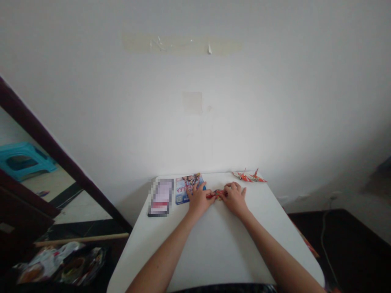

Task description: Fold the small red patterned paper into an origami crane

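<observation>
On a small white table [220, 240] my left hand [199, 199] and my right hand [234, 197] meet over a small red patterned folded paper [216, 194]. Both hands pinch it with curled fingers, the left at its left end and the right at its right end. The paper lies flat on the tabletop and is mostly hidden by my fingers.
A blue printed packet [186, 188] and a phone [161, 197] lie left of my left hand. Two finished red paper cranes [249, 176] sit at the table's far right corner by the white wall. On the floor at the left lie plastic bags [58, 266] and a stick.
</observation>
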`<state>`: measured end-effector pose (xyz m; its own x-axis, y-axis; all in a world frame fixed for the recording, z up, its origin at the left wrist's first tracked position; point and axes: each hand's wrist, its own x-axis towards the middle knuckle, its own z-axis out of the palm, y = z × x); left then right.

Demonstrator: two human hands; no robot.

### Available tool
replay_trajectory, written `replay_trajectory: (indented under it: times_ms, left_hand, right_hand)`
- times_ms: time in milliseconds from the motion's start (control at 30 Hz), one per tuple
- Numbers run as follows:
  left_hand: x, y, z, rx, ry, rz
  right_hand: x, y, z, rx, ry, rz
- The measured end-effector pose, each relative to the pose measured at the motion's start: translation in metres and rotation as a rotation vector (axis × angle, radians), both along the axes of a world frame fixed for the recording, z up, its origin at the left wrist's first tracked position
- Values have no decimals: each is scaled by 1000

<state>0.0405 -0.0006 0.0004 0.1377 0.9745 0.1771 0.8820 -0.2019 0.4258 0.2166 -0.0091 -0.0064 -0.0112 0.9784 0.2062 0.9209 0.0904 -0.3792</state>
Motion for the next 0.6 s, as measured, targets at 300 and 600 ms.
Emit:
replay_trajectory:
  times_ms: [300, 600]
  left_hand:
    - [6, -3, 5, 22, 25, 15]
    - [6, -1, 4, 4, 27, 20]
  right_hand:
    - [7, 3, -6, 4, 59, 1]
    - [2, 5, 0, -49, 127, -58]
